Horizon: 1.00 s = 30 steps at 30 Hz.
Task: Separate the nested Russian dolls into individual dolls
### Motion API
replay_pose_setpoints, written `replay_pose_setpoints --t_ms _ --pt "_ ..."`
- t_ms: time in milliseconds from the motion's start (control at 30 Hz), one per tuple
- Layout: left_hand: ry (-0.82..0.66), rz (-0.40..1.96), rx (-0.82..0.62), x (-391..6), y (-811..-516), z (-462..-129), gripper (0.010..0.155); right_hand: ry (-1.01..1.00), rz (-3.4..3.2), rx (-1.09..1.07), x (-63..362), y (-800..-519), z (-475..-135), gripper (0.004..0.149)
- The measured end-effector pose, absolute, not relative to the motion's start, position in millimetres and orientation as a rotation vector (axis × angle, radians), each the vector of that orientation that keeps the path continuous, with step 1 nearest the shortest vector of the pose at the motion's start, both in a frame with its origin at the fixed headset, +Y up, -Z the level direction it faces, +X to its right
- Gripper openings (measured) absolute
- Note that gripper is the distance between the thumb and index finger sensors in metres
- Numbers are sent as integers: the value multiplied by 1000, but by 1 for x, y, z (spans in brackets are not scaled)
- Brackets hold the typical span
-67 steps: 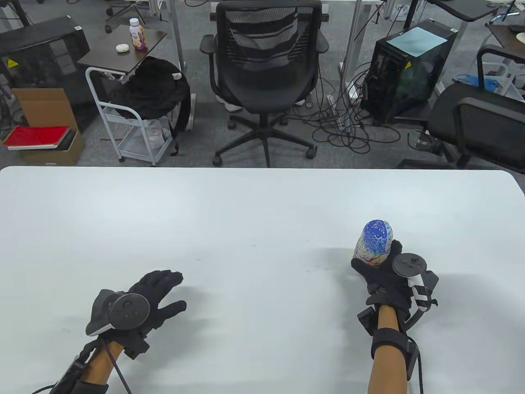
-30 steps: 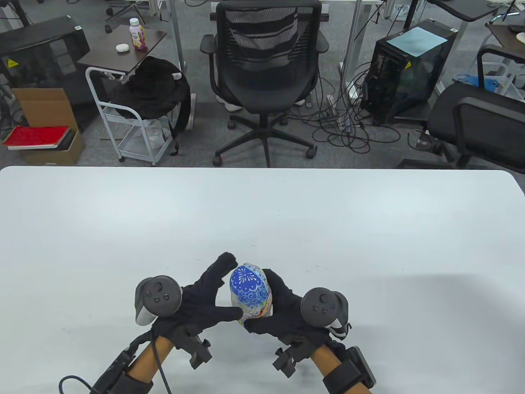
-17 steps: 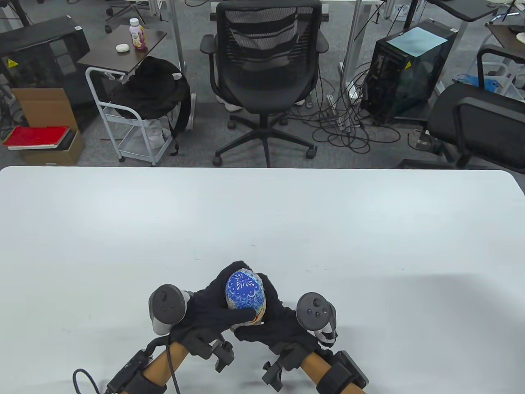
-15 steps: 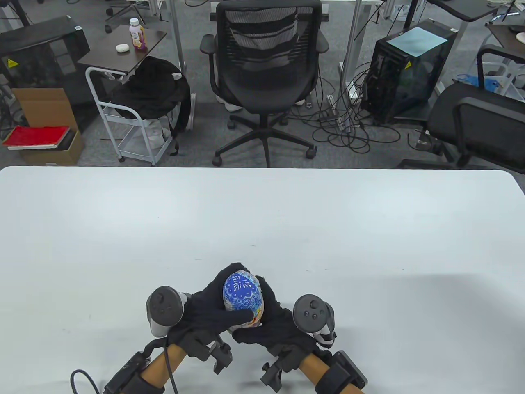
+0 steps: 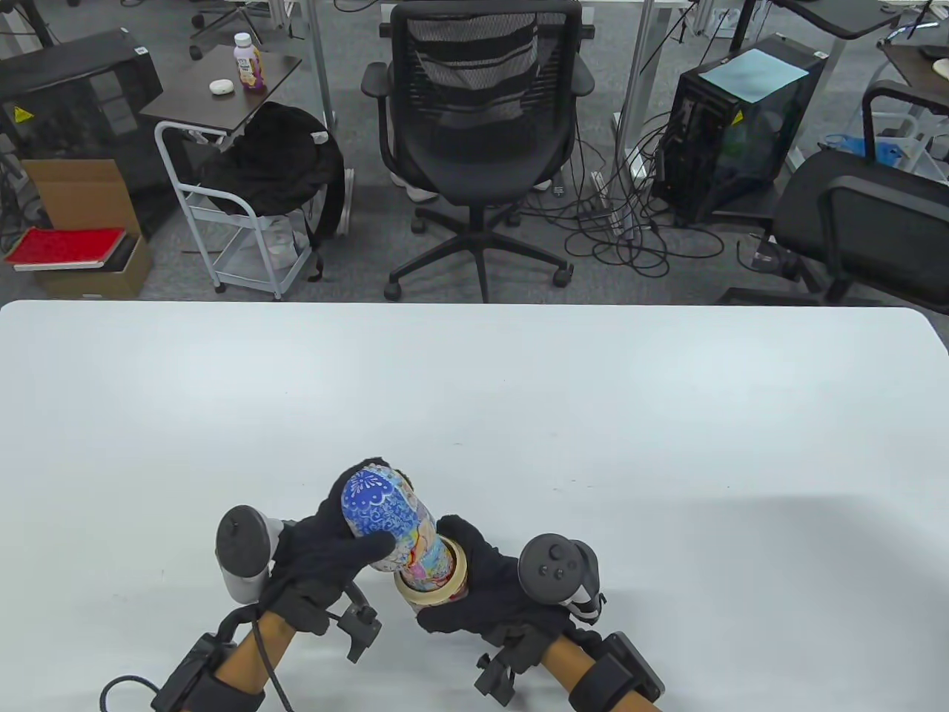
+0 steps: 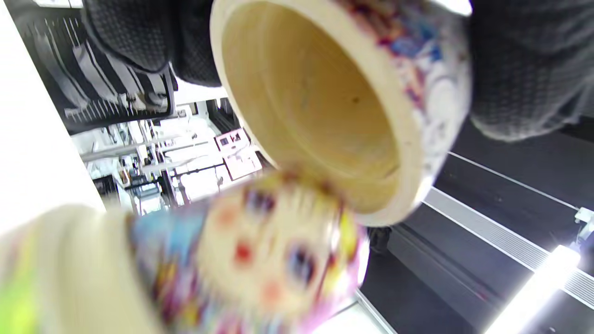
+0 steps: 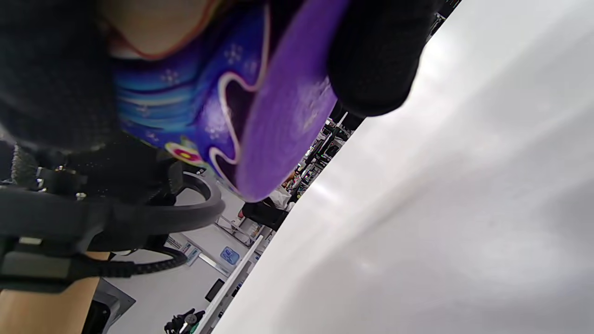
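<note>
The outer doll is in two halves, held above the table's near edge. My left hand (image 5: 368, 510) grips the blue-patterned top half (image 5: 385, 504), tilted up and to the left. In the left wrist view its hollow wooden inside (image 6: 311, 106) faces the camera, with gloved fingers (image 6: 519, 69) around it. My right hand (image 5: 461, 586) grips the bottom half (image 5: 432, 591), whose cream rim shows. A smaller painted doll (image 5: 428, 555) stands in that bottom half; its face (image 6: 260, 260) appears blurred just below the top half's rim. The bottom half's purple base (image 7: 283, 106) fills the right wrist view.
The white table (image 5: 519, 400) stretches far and wide around the hands. Beyond its far edge stand a black office chair (image 5: 478, 141), a white cart (image 5: 237, 222) and a computer tower (image 5: 741, 119) on the floor.
My right hand carried the whole doll from the right to the near middle, and my left hand took its top. Now the top half has come off to the left, baring the inner doll.
</note>
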<state>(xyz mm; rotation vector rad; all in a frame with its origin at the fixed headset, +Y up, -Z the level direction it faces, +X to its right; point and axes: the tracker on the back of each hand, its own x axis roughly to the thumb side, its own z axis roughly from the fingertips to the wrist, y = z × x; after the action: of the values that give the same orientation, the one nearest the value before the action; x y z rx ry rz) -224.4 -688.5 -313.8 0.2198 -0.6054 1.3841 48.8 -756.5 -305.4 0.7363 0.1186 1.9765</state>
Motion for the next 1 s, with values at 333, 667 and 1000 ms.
replay_pose_setpoints --t_ms 333,667,1000 --pt "-272 1027 449 -313 -695 -332 101 122 1962 721 55 -758 -309 116" --pt "-40 805 450 -353 -720 -342 102 127 1959 711 56 -757 -310 116" --pt "61 657 311 -362 -747 -352 102 135 1958 708 56 -757 -311 116"
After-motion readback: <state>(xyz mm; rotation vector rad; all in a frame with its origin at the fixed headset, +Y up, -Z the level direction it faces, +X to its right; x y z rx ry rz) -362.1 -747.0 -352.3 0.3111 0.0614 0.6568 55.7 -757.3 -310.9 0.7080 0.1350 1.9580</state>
